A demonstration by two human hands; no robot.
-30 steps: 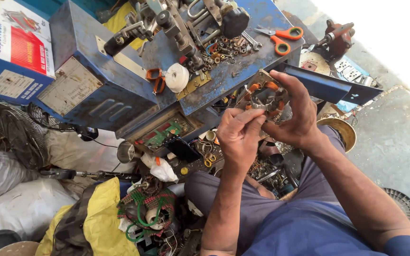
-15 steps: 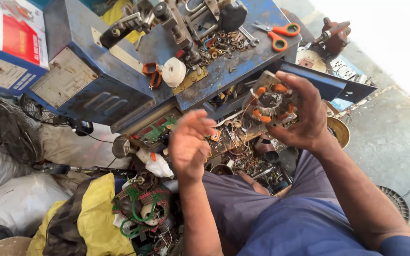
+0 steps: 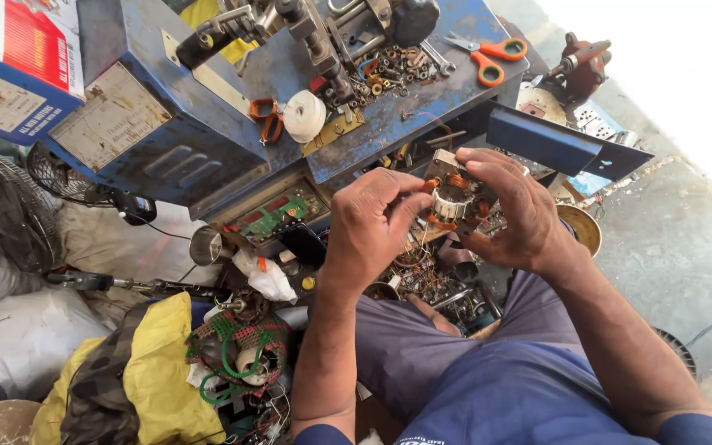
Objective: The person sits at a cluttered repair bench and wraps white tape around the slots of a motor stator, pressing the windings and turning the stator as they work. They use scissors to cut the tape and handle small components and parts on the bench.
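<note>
Above parts-filled drawer [image 3: 422,280], hands grip motor stator [image 3: 452,202].

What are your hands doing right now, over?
Right hand cradles small motor stator with copper windings. Left hand pinches its near edge. Blue workbench cluttered with parts just beyond; nothing between hands.

Left hand [image 3: 372,222] fingers pinched, right hand [image 3: 512,210] curled in grip, forearms converging
</note>
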